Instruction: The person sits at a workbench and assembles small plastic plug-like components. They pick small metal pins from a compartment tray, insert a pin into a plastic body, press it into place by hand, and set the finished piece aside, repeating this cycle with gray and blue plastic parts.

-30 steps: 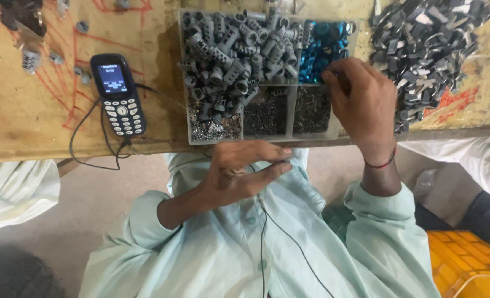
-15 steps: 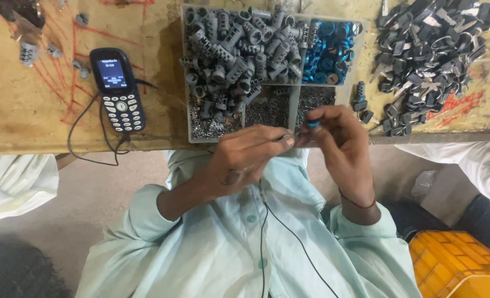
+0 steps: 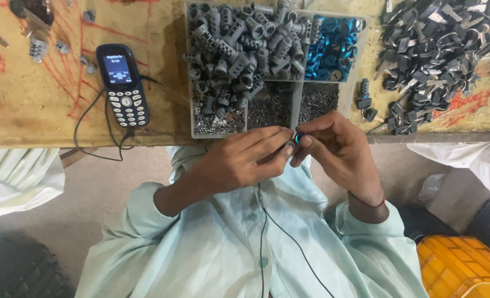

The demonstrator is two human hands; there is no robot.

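Observation:
My left hand [image 3: 245,160] and my right hand [image 3: 336,152] meet just below the table edge, fingertips touching. Between them I pinch a small blue ring [image 3: 298,138], pressed against a small grey part that my left fingers hold and mostly hide. Right above the hands stands a clear divided box [image 3: 188,72]: grey cylinder parts [image 3: 239,47] fill its large compartment, blue rings [image 3: 333,49] its top right one, and tiny dark pins [image 3: 272,110] its lower ones.
A heap of dark keys [image 3: 432,49] lies at the right of the wooden table [image 3: 46,110]. A dark keypad phone [image 3: 122,83] with a cable lies at the left. A yellow crate [image 3: 462,267] sits at the lower right. Other people's light sleeves [image 3: 13,176] flank me.
My right hand came down from the box's blue-ring compartment with a ring and joined my left hand, which rose to the table edge. Both hands now press together.

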